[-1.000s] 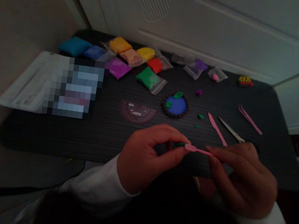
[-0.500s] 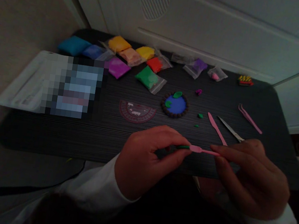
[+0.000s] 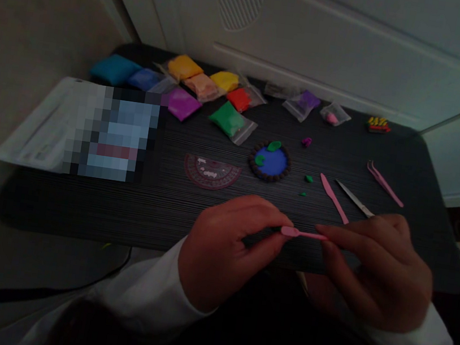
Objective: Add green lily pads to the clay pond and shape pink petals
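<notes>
My right hand pinches the thin handle of a pink clay modelling tool, which lies level and points left. Its flat, spoon-like end reaches the fingertips of my left hand. Those fingers are closed in a pinch on a green clay piece, almost wholly hidden now behind the fingers and the tool's tip. Beyond the hands lies a round clay pond, blue with a brown beaded rim and green leaf shapes on it. Two small green clay bits, the larger one farther back, lie to its right.
A pink clay knife, scissors and pink tweezers lie on the right of the black table. A protractor is left of the pond. Several bags of coloured clay, one green, line the back.
The pink tool and my right hand have shifted left, so the tool's flat end now overlaps my left fingertips. The green piece, visible between them before, is now mostly covered.
</notes>
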`<state>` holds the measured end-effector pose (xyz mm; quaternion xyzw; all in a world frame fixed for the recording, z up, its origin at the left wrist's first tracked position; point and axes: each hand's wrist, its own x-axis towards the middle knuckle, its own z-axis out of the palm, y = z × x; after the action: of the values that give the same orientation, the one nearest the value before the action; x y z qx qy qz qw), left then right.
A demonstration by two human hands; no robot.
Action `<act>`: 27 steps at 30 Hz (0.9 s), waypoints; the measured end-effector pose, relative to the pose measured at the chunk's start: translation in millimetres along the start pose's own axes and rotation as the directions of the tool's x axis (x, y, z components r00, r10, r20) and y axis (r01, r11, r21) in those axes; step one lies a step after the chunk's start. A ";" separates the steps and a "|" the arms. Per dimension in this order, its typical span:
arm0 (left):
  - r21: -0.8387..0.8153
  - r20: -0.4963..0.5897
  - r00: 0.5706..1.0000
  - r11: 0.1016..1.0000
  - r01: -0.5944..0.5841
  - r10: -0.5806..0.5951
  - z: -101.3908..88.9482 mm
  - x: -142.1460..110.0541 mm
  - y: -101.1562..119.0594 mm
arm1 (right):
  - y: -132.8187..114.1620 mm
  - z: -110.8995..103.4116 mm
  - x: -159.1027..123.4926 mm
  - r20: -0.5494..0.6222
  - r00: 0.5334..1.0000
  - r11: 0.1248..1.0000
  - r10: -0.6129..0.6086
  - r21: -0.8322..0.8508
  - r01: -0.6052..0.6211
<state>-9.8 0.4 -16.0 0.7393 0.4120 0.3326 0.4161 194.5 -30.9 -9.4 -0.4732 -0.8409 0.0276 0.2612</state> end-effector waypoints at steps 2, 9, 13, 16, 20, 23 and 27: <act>-0.010 0.000 1.000 1.000 0.001 -0.001 0.2 0.0 -0.1 | 0.0 -0.3 -0.3 0.014 1.000 1.000 0.016 0.003 -0.016; -0.042 -0.006 1.000 0.999 0.008 -0.008 0.1 -0.3 0.5 | -2.5 1.8 -2.3 -0.021 0.997 0.984 0.077 0.162 -0.073; -0.101 -0.022 0.998 0.993 0.054 -0.057 0.2 -1.1 -0.4 | -4.6 6.9 -5.7 -0.006 0.995 0.980 0.097 0.175 -0.094; -0.178 -0.054 0.992 0.979 0.102 -0.113 0.5 -1.4 -1.2 | -9.5 10.8 -9.1 -0.032 0.974 0.928 0.225 0.310 -0.205; -0.254 -0.082 0.981 0.956 0.147 -0.173 2.1 -2.4 -1.6 | -18.1 17.5 -8.4 -0.051 0.970 0.936 0.239 0.278 -0.215; -0.279 -0.077 0.979 0.947 0.161 -0.189 2.8 -3.3 -1.8 | -21.7 20.2 -5.7 -0.057 0.976 0.954 0.210 0.229 -0.192; -0.280 -0.093 0.980 0.949 0.144 -0.177 2.4 -3.4 -2.0 | -21.6 18.9 -4.8 -0.058 0.969 0.936 0.241 0.279 -0.216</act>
<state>-10.0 -2.9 -19.3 0.6182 0.4449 0.3938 0.5146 170.8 -42.9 -21.3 -0.5285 -0.7556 0.1504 0.3565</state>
